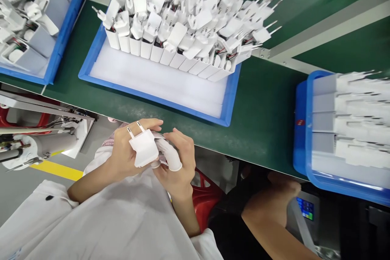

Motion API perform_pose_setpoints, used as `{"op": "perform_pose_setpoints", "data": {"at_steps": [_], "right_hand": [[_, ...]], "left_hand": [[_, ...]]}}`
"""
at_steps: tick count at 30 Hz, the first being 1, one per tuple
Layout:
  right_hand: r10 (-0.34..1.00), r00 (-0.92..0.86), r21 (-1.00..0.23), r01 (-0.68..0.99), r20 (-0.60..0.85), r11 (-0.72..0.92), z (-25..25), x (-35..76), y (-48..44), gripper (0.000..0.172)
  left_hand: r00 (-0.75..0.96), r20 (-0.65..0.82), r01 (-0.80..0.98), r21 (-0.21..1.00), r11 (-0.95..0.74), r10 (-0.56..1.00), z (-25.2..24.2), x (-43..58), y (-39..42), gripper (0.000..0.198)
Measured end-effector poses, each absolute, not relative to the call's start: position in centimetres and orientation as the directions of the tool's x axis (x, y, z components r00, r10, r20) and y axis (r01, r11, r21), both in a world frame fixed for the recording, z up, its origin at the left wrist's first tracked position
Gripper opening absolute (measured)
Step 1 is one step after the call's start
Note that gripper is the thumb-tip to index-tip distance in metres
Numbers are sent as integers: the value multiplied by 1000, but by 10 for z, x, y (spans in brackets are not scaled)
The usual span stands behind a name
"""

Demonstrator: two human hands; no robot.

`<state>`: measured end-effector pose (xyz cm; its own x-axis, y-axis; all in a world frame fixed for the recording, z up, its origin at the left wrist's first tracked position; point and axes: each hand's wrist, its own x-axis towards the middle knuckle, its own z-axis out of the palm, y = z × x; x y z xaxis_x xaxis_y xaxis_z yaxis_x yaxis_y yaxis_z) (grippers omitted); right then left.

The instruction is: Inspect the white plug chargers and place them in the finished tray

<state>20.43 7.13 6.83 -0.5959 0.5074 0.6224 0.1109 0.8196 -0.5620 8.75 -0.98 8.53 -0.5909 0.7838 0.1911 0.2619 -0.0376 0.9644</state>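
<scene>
**Both hands on one charger, below the bench edge**

We hold a white charger plug (143, 151) just off the near edge of the green bench (268, 109), over our lap. Our left hand (120, 152) grips it from the side, and our right hand (179, 162), with a smooth white finger cot (171, 159) on it, pinches it from the other.

A blue tray (226, 118) lies ahead with bare white foam in its near half and a packed row of chargers (183, 32) behind, pins up. Other blue trays flank it left (62, 44) and right (301, 130). A co-worker's hand (283, 189) rests under the bench on our right.
</scene>
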Motion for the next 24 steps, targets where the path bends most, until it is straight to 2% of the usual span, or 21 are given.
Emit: {"op": "perform_pose_setpoints", "data": {"at_steps": [4, 10, 13, 18, 24], "right_hand": [[537, -599, -606, 105, 594, 788, 72, 203, 70, 37], [547, -586, -626, 86, 597, 775, 71, 198, 67, 33], [549, -570, -618, 90, 611, 781, 70, 198, 66, 30], [574, -544, -576, 192, 612, 795, 73, 202, 68, 28], [530, -571, -541, 170, 627, 823, 68, 202, 65, 31]], "left_hand": [[-582, 222, 258, 963, -81, 782, 83, 87, -10, 67], [-587, 250, 344, 938, -42, 770, 80, 87, -9, 65], [-589, 260, 339, 939, -58, 765, 79, 87, -9, 64], [-599, 303, 353, 931, -94, 741, 76, 87, -9, 67], [-562, 407, 508, 857, -87, 721, 76, 84, -6, 60]]}}
